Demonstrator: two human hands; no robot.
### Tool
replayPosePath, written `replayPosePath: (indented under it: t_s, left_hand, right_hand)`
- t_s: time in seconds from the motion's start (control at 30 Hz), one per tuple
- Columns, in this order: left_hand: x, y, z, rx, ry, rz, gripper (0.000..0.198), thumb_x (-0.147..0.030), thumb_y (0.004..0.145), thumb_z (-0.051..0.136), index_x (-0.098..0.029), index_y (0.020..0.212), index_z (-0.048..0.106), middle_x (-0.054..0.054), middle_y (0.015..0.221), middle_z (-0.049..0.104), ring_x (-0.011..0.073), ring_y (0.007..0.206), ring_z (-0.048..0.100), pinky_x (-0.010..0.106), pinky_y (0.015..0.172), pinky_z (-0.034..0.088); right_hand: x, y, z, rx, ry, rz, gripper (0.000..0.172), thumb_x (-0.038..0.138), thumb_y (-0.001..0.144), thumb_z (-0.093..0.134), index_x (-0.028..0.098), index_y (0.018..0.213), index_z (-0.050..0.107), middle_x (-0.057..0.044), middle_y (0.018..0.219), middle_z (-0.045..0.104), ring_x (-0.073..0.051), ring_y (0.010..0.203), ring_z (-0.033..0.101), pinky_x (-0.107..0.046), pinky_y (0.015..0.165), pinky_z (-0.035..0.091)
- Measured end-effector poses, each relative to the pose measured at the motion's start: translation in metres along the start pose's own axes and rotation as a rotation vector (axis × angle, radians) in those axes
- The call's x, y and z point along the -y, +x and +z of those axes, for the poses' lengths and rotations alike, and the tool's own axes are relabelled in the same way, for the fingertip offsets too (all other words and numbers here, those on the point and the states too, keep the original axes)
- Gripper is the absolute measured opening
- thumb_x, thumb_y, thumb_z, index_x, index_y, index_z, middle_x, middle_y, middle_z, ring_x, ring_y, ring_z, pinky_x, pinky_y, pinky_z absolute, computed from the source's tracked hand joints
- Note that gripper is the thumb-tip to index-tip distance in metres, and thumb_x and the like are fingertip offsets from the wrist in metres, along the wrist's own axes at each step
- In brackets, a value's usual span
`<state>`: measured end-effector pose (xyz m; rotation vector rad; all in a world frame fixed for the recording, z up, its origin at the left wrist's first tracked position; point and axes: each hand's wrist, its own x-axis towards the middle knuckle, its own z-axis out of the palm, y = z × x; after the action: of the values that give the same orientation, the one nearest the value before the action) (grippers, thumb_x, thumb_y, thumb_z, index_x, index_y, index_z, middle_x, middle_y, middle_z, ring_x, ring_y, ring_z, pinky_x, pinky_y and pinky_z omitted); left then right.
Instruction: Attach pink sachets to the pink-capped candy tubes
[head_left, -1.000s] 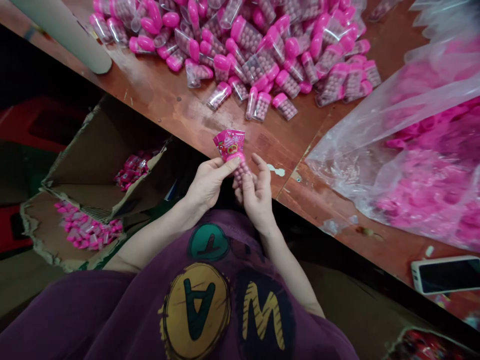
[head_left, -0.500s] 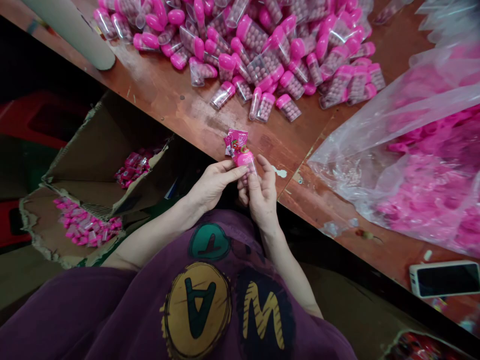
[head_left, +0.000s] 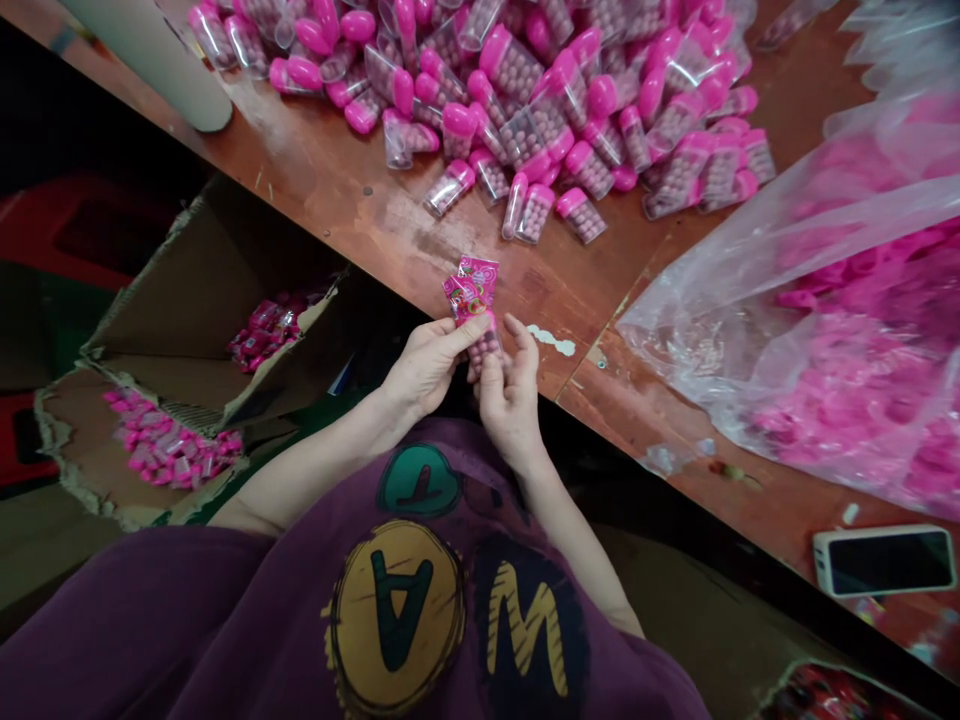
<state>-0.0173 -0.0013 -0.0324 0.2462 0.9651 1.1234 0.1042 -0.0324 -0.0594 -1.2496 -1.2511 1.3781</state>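
A: What is between the hands?
B: A small clear plastic container with a bright pink cap, filled with little pink balls, held at the table's front edge.
A: How is it gripped?
B: The left hand pinches it near the cap, thumb on top. The right hand has its thumb and curled fingers at the lower end, index finger raised apart.
A: And just beyond the cap?
B: Glossy pink printed sachets, fanned out; I cannot tell which fingers pin them.
A: What lies around?
B: On the reddish-brown wooden table, a heap of similar pink-capped containers. To the right, a translucent plastic bag full of pink pieces, and nearer, a white-edged smartphone. At left, below the tabletop, a torn brown cardboard box holds shiny pink packets.
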Motion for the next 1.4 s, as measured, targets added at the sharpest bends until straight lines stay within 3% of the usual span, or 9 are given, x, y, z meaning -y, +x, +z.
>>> replayPosePath:
  t_s: [0.07,0.17,0.3,0.4,0.6,0.73,1.17,1.3,1.4]
  left_hand:
    - [-0.002,0.000,-0.001,0.036,0.007,-0.015,0.032,-0.038,0.079,0.090,-0.011,0.081,0.073,0.002,0.071,0.069,0.0101,0.063,0.061,0.025,0.067,0.050]
    - [-0.004,0.002,-0.001,0.045,-0.009,-0.031,0.032,-0.040,0.081,0.088,-0.012,0.079,0.072,0.004,0.074,0.071,0.0125,0.069,0.066,0.028,0.075,0.053]
    - [-0.002,0.004,-0.001,0.016,-0.027,-0.017,0.030,-0.036,0.079,0.090,-0.012,0.078,0.072,0.003,0.074,0.071,0.0105,0.066,0.064,0.025,0.069,0.050]
    - [-0.003,0.003,-0.003,0.050,-0.016,-0.017,0.029,-0.035,0.078,0.090,-0.011,0.080,0.074,0.005,0.078,0.073,0.0105,0.069,0.064,0.024,0.070,0.050]
    - [-0.001,-0.008,0.000,0.100,0.077,-0.050,0.030,-0.037,0.077,0.091,-0.012,0.078,0.074,0.004,0.073,0.070,0.0103,0.063,0.062,0.024,0.066,0.051]
    - [0.004,-0.010,0.003,0.112,0.108,-0.095,0.036,-0.040,0.078,0.090,-0.014,0.068,0.068,0.000,0.058,0.059,0.0097,0.050,0.054,0.025,0.051,0.046]
    - [0.010,-0.007,0.014,0.170,0.098,-0.108,0.048,-0.050,0.082,0.085,-0.016,0.059,0.060,0.000,0.053,0.055,0.0105,0.048,0.053,0.026,0.052,0.047]
    - [0.013,-0.009,0.010,0.209,0.184,-0.047,0.037,-0.049,0.087,0.080,-0.014,0.076,0.074,0.005,0.072,0.071,0.0144,0.068,0.065,0.029,0.069,0.053]
    - [0.009,-0.010,0.001,0.057,0.336,0.073,0.028,-0.043,0.088,0.079,-0.015,0.091,0.080,0.008,0.089,0.078,0.0138,0.079,0.068,0.027,0.076,0.051]
  right_hand:
    - [-0.002,0.000,-0.002,-0.014,-0.129,-0.102,0.055,0.049,0.105,0.051,0.030,0.153,0.033,-0.013,0.133,0.063,-0.026,0.116,0.068,-0.051,0.100,0.061]
    - [0.000,0.001,-0.006,0.008,-0.209,-0.161,0.053,0.047,0.105,0.050,0.029,0.153,0.035,-0.015,0.145,0.057,-0.028,0.128,0.064,-0.056,0.111,0.054]
    - [0.005,0.002,-0.007,0.055,0.001,0.000,0.054,0.051,0.104,0.054,0.034,0.151,0.034,-0.008,0.112,0.067,-0.022,0.095,0.071,-0.041,0.079,0.064]
    - [0.010,0.003,-0.007,0.096,0.219,0.149,0.054,0.055,0.102,0.056,0.037,0.148,0.034,0.001,0.087,0.061,-0.011,0.055,0.054,-0.025,0.044,0.046]
    - [0.013,0.005,-0.007,0.154,0.354,0.199,0.053,0.060,0.101,0.055,0.040,0.145,0.034,0.008,0.075,0.052,-0.004,0.037,0.023,-0.022,0.034,0.024]
    - [0.011,0.005,-0.006,0.097,0.335,0.184,0.054,0.060,0.101,0.055,0.040,0.146,0.034,0.007,0.076,0.054,-0.005,0.037,0.026,-0.024,0.034,0.024]
    - [0.007,0.009,-0.014,0.049,0.356,0.145,0.055,0.057,0.096,0.066,0.033,0.139,0.044,0.013,0.060,0.057,-0.005,0.034,0.029,-0.019,0.035,0.027]
    - [0.010,0.015,-0.035,-0.060,0.244,0.067,0.042,0.051,0.101,0.060,0.033,0.136,0.047,0.010,0.065,0.058,-0.006,0.037,0.033,-0.020,0.038,0.032]
    - [0.014,0.024,-0.061,-0.246,-0.117,-0.030,0.050,0.054,0.102,0.055,0.030,0.145,0.044,0.005,0.070,0.059,-0.011,0.049,0.049,-0.023,0.047,0.040]
